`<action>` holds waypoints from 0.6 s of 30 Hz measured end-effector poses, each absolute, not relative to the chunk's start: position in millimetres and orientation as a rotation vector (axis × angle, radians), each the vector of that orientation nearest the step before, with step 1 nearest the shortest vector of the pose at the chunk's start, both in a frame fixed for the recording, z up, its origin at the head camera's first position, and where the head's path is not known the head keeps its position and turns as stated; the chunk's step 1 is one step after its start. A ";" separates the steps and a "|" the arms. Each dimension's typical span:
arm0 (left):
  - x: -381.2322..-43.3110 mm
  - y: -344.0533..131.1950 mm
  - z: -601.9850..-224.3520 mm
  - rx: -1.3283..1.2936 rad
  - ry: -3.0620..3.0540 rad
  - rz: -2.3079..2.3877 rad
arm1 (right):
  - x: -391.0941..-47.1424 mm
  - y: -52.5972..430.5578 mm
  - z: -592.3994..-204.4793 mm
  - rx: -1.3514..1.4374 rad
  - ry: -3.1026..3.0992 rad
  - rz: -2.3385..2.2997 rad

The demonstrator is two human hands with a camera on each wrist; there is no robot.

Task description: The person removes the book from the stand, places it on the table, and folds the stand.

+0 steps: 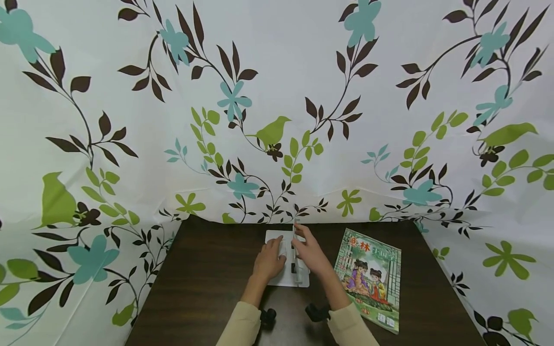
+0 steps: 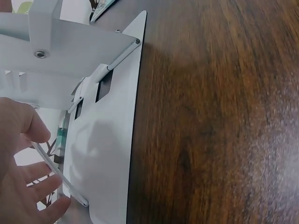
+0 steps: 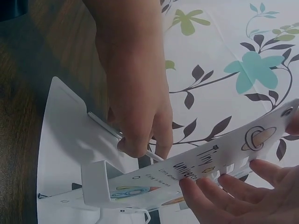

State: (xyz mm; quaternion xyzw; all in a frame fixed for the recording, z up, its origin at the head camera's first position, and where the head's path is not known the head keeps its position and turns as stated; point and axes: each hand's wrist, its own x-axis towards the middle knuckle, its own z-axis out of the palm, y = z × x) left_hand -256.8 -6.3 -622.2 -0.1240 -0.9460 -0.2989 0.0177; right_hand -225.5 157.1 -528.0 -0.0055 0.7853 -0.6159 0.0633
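Note:
A white metal book stand (image 1: 287,276) lies on the table, its base flat and its printed panel (image 3: 173,179) raised nearly upright. Behind the panel, my left hand (image 1: 269,259) pinches the stand's thin wire leg (image 2: 60,175) between thumb and fingers; the leg's lower end meets the base plate (image 2: 110,144). On the panel's other side, my right hand (image 1: 312,253) touches the printed face with fairly straight fingers (image 3: 205,196). "Tiny universe" and planet drawings show on that face. A white ledge bracket (image 3: 96,184) sticks out from the panel.
To the right of the stand, a colourful magazine (image 1: 368,281) lies on the dark wooden table (image 1: 207,274). A cloth (image 1: 277,96) with leaves, birds and flowers hangs behind the table. A dark wrist camera (image 1: 268,317) sits at each sleeve.

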 end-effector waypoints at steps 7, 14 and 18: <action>-258.1 -4.4 -626.1 -0.435 -2.895 -0.931 | -225.1 162.0 -530.0 -0.026 2.347 -1.859; -257.9 -7.6 -632.8 -0.563 -2.792 -0.933 | -224.1 163.2 -530.1 -0.040 2.345 -1.866; -257.1 -6.5 -636.7 -0.605 -2.853 -0.918 | -223.5 164.4 -530.1 -0.055 2.350 -1.867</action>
